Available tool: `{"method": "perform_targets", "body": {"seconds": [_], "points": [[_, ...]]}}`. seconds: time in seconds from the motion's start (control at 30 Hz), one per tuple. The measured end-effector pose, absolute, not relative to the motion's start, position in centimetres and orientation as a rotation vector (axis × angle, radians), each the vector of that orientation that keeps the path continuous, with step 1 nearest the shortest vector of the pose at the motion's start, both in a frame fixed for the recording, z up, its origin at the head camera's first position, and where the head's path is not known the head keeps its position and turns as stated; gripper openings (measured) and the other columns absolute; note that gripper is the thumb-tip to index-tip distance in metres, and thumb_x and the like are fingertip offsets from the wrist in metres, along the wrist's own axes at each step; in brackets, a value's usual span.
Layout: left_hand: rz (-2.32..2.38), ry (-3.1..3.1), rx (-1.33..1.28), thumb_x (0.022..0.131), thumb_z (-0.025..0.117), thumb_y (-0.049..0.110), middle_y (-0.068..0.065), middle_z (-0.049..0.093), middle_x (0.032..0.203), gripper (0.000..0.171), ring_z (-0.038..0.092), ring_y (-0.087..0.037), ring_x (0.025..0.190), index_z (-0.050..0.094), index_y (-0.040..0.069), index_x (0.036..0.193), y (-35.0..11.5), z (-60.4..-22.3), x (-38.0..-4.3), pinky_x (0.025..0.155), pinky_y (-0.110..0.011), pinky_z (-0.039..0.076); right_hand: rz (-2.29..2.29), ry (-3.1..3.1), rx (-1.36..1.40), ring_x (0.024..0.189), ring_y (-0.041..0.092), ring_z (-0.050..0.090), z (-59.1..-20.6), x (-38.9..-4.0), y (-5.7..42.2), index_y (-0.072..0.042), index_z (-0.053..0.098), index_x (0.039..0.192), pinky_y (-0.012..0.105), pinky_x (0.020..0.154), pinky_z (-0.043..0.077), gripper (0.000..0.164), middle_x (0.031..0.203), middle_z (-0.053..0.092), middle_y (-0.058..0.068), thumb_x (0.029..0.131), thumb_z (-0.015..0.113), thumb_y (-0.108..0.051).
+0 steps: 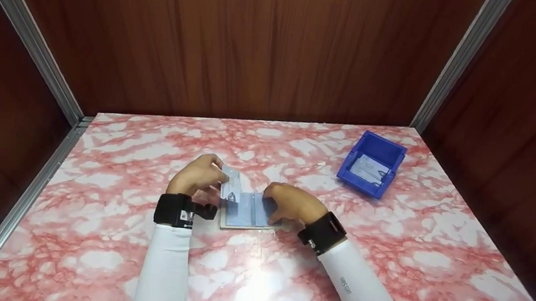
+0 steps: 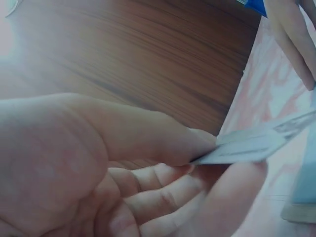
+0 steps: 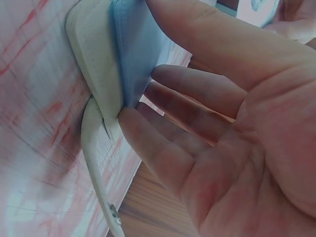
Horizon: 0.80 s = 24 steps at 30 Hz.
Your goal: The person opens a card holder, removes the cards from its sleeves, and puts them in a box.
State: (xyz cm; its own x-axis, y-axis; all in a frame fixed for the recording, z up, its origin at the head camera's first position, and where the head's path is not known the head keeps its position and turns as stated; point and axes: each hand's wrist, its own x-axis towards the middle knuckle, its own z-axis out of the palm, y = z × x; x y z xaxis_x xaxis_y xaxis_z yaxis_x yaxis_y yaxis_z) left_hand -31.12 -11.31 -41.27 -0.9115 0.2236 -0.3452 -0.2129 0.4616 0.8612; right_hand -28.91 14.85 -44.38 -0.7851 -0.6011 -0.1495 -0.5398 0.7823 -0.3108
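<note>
My left hand (image 1: 200, 174) pinches a pale printed card (image 1: 231, 186) between thumb and fingers. The card (image 2: 252, 149) is tilted, seen nearly edge-on in the left wrist view. Beneath it, an open card holder (image 1: 241, 217) with clear bluish plastic sleeves lies on the table. My right hand (image 1: 296, 203) holds the holder's right side, thumb over the sleeves (image 3: 140, 47) and fingertips along their edge. Close up, the holder has a cream cover (image 3: 96, 47) and a strap (image 3: 91, 153) with a snap, hanging loose from its side.
A blue plastic bin (image 1: 377, 149) stands at the back right of the table, with several similar cards (image 1: 369, 169) inside. Dark wood-grain panels (image 1: 258, 46) enclose the red-and-white marbled table (image 1: 107, 233) at the back and both sides.
</note>
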Motion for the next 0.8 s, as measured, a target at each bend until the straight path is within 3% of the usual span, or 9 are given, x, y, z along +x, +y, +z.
{"method": "perform_targets", "body": {"seconds": [0.13, 0.2, 0.37, 0.5, 0.67, 0.8], "points": [[1.488, 2.33, 0.055, 0.101, 0.068, 0.007, -0.011, 0.065, 0.109, 0.036, 0.073, -0.02, 0.08, 0.051, 0.002, 0.132, -11.0, -41.1, -31.1, 0.086, -0.044, 0.07, -0.364, 2.726, -0.876, 0.109, 0.028, 0.07, -44.2, -28.8, 15.1, 0.0, 0.077, 0.119, 0.046, 0.104, 0.06, 0.044, 0.126, 0.075, 0.017, 0.079, 0.093, -0.009], [1.511, 2.356, 0.1, 0.101, 0.068, 0.007, -0.01, 0.065, 0.106, 0.036, 0.073, -0.019, 0.076, 0.05, 0.002, 0.133, -10.8, -41.1, -31.1, 0.08, -0.04, 0.07, -0.372, 2.734, -0.87, 0.105, 0.028, 0.069, -44.1, -28.8, 15.3, 0.001, 0.077, 0.117, 0.046, 0.101, 0.061, 0.04, 0.124, 0.075, 0.017, 0.081, 0.09, -0.01], [1.634, 2.378, 0.219, 0.103, 0.069, 0.004, -0.011, 0.065, 0.107, 0.028, 0.07, -0.018, 0.078, 0.053, 0.001, 0.125, -10.0, -41.3, -31.2, 0.066, -0.029, 0.067, -0.615, 2.844, -0.784, 0.122, 0.035, 0.071, -43.3, -28.9, 15.8, 0.004, 0.067, 0.138, 0.05, 0.111, 0.059, 0.045, 0.138, 0.071, 0.022, 0.097, 0.077, -0.014], [1.704, 2.387, 0.285, 0.103, 0.07, 0.006, -0.014, 0.065, 0.116, 0.025, 0.071, -0.02, 0.085, 0.056, 0.004, 0.123, -9.2, -41.1, -31.5, 0.067, -0.031, 0.068, -1.032, 2.885, -0.754, 0.129, 0.04, 0.071, -42.2, -29.0, 15.7, 0.003, 0.057, 0.149, 0.053, 0.112, 0.06, 0.05, 0.142, 0.069, 0.025, 0.104, 0.07, -0.016], [1.799, 2.342, 0.412, 0.105, 0.07, 0.007, -0.014, 0.068, 0.114, 0.025, 0.074, -0.019, 0.089, 0.056, 0.006, 0.125, -8.2, -40.8, -31.6, 0.075, -0.041, 0.071, -1.371, 2.843, -0.766, 0.119, 0.037, 0.076, -41.1, -28.8, 15.3, 0.002, 0.058, 0.147, 0.05, 0.105, 0.064, 0.048, 0.13, 0.075, 0.023, 0.105, 0.072, -0.016], [1.883, 2.263, 0.532, 0.105, 0.068, 0.002, -0.015, 0.07, 0.116, 0.026, 0.076, -0.017, 0.089, 0.055, 0.002, 0.127, -7.4, -40.6, -31.4, 0.074, -0.037, 0.07, -1.473, 2.847, -0.759, 0.112, 0.035, 0.077, -40.6, -28.8, 15.1, 0.0, 0.064, 0.139, 0.049, 0.102, 0.065, 0.039, 0.123, 0.077, 0.021, 0.103, 0.074, -0.01]]}}
